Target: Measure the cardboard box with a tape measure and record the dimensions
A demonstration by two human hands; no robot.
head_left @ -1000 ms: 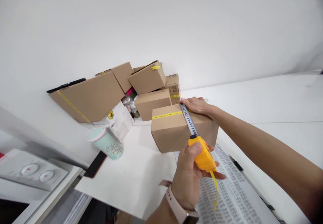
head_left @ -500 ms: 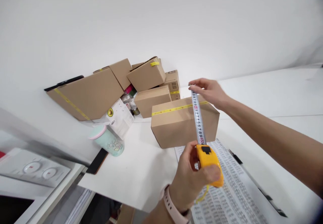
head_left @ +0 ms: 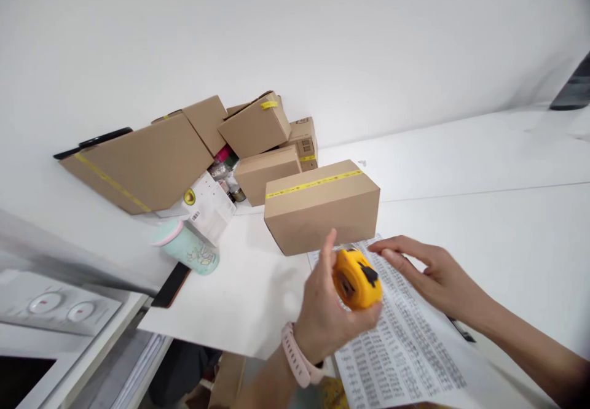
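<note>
My left hand (head_left: 329, 301), with a pink watch band on the wrist, grips a yellow tape measure (head_left: 357, 279) above the printed sheet. No long stretch of blade shows from its case. My right hand (head_left: 431, 274) is just right of it, over the sheet's edge, index finger stretched out and thumb a little apart, with nothing visible in it. Beyond both hands stands a closed cardboard box (head_left: 322, 209) with yellow tape along its top. The printed sheet (head_left: 405, 341) lies flat on the white table. A pen (head_left: 461, 329) is mostly hidden under my right hand and forearm.
Several cardboard boxes (head_left: 255, 129) are stacked against the wall at the back left. In front of them are a white avocado-printed package (head_left: 212, 206) and a mint tumbler (head_left: 196, 252) with a pink rim. A dark object (head_left: 574, 86) stands at the far right.
The blade that stretched over the box between my hands has gone back into the case. My right hand has come down from the box's far edge toward the tape measure and sheet.
</note>
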